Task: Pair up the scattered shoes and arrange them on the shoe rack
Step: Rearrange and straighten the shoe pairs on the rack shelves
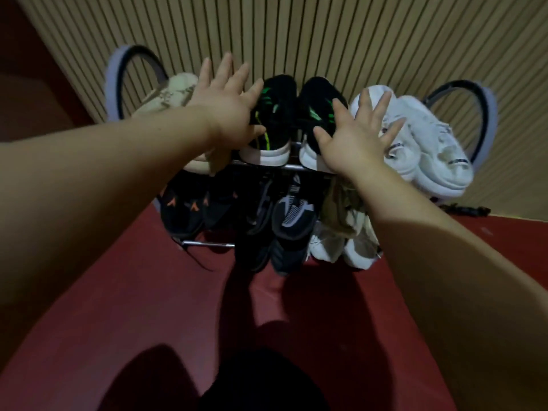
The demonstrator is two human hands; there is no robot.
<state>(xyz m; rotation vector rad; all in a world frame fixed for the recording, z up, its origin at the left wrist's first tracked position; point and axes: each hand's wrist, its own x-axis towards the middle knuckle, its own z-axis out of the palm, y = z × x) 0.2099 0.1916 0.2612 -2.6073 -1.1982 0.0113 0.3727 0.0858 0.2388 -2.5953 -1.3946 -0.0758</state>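
You face a ribbed tan wall [296, 31] rising behind a red floor [133, 292]. Against the wall stands the shoe rack [261, 166], its curved end loops showing at far left and far right. On its top shelf, from left to right, sit a beige shoe [166, 93], a pair of black shoes with green marks [278, 114] and a pair of white shoes [421, 143], heels toward you. On the lower shelf sit black shoes with orange marks [189, 209] at left, dark grey shoes [284, 221] in the middle and pale beige shoes [347, 229] at right. Your left hand [225, 111] is spread flat with straight fingers over the gap between the beige shoe and the left black shoe, gripping nothing. Your right hand [355, 134] is likewise spread wide, fingers straight, over the right black shoe and the nearest white one, holding nothing.
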